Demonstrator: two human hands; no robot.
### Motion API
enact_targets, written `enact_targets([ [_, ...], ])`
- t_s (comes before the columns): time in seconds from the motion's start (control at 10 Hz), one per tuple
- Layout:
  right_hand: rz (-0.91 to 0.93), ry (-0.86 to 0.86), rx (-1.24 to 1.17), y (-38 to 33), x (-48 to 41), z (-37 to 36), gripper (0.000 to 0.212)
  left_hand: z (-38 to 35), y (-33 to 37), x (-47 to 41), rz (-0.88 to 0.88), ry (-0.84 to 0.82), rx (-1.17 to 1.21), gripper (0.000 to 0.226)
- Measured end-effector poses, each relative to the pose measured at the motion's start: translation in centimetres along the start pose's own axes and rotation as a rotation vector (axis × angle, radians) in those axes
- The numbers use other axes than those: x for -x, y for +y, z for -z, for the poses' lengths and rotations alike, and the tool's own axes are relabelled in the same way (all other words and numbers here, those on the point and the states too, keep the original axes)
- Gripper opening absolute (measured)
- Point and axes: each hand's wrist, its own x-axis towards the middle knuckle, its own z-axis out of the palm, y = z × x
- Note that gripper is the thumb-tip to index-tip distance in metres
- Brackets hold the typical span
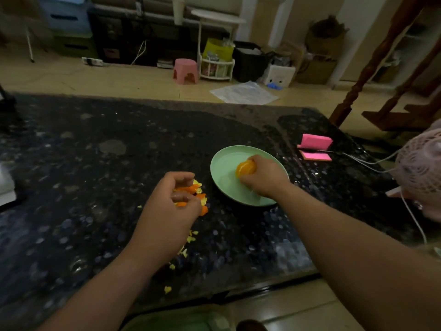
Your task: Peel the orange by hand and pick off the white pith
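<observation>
My right hand (263, 179) grips the peeled orange (244, 168) over the pale green bowl (223, 161) on the dark speckled table. The orange's bare flesh shows at the left of my fingers. My left hand (170, 209) is curled over a heap of orange peel pieces (199, 192) just left of the bowl, with peel showing between its fingers. Small yellow-white scraps of pith and peel (191, 238) lie scattered on the table towards me.
A pink sponge-like block with a pink pad (315, 146) sits at the table's right, with a thin white cable (362, 161) running past it. A person's crocheted cap (422, 168) shows at the right edge. The table's near edge (238, 292) is close to me.
</observation>
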Motion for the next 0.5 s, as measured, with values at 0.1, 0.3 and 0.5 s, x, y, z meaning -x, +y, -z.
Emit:
enact_targets([
  [0.1, 0.0, 0.023, -0.022, 0.9, 0.2, -0.1, 0.085, 0.4, -0.1, -0.1, -0.004, -0.006, -0.024, 0.035],
  [0.3, 0.017, 0.051, -0.048, 2.2, 1.3, 0.5, 0.097, 0.4, 0.0, -0.1, -0.004, -0.009, -0.051, 0.035],
  [0.5, -0.013, 0.214, -0.21, 2.7, 3.3, 1.4, 0.063, 0.6, 0.0, 0.1, -0.007, -0.008, -0.082, 0.034],
])
